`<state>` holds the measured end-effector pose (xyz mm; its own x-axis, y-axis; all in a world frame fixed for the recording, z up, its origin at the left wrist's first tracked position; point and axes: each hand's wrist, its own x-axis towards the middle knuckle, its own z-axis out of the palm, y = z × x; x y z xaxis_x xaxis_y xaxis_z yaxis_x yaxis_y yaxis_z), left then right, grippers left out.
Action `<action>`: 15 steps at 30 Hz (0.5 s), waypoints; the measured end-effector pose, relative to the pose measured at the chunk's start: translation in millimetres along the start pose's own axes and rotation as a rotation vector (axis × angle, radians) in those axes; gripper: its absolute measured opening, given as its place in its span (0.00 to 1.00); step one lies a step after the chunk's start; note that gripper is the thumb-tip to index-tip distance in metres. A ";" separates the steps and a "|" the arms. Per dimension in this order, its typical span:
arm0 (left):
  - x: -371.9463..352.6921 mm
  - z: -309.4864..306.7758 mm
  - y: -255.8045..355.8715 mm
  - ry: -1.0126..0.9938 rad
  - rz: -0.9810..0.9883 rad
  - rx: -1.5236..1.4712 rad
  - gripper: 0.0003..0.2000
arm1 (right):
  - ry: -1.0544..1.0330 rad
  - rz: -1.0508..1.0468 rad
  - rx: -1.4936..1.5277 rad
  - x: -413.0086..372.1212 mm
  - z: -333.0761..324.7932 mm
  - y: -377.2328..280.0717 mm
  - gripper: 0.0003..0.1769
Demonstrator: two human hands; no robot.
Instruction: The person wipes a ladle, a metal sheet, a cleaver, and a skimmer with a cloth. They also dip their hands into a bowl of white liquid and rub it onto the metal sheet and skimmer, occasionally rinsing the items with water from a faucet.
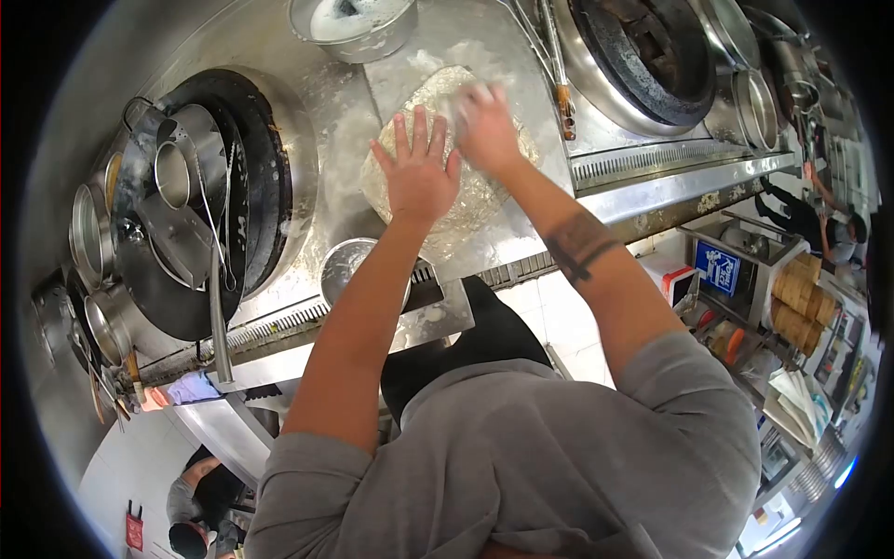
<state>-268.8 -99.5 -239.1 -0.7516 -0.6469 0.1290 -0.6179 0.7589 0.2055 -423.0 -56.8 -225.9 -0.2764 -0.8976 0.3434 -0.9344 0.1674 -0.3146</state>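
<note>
A round board [484, 200], covered in pale soapy foam, lies on the steel counter [521, 247] in front of me. My left hand [419, 175] rests flat on it with the fingers spread, holding nothing. Just beyond it, my right hand [486, 130] presses down on the far part of the board. It is blurred and closed over a whitish foamy scrub pad [473, 93]. A dark tattoo band crosses my right forearm.
A large black wok [251, 196] at the left holds steel bowls and a ladle [219, 307]. A foamy steel pot [358, 28] stands behind the board. A small steel bowl [349, 265] sits at the counter's front. A burner ring [643, 56] is at the right, and another person [196, 508] at lower left.
</note>
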 end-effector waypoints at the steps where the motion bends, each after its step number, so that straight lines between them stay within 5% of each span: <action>1: 2.0 -0.6 -0.3 0.001 -0.008 -0.002 0.29 | -0.098 -0.104 -0.034 -12.9 -7.7 -0.1 0.17; 8: 1.1 3.2 -3.1 0.061 -0.006 -0.098 0.32 | 0.184 0.206 0.048 45.2 60.7 12.3 0.09; 10: 3.9 0.2 -5.0 0.091 -0.025 -0.106 0.32 | 0.088 0.118 -0.127 28.6 37.1 -15.7 0.10; 12: 1.1 -5.1 -5.6 0.033 -0.016 -0.205 0.28 | 0.008 -0.027 0.119 4.3 12.3 -10.0 0.12; 15: 0.1 -5.3 -5.8 -0.023 0.002 -0.185 0.27 | 0.036 0.080 0.007 8.9 9.5 22.3 0.19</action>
<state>-264.0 -104.4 -235.1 -0.7590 -0.6421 0.1078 -0.5651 0.7319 0.3807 -444.3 -65.0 -238.3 -0.3585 -0.8661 0.3484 -0.9072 0.2352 -0.3489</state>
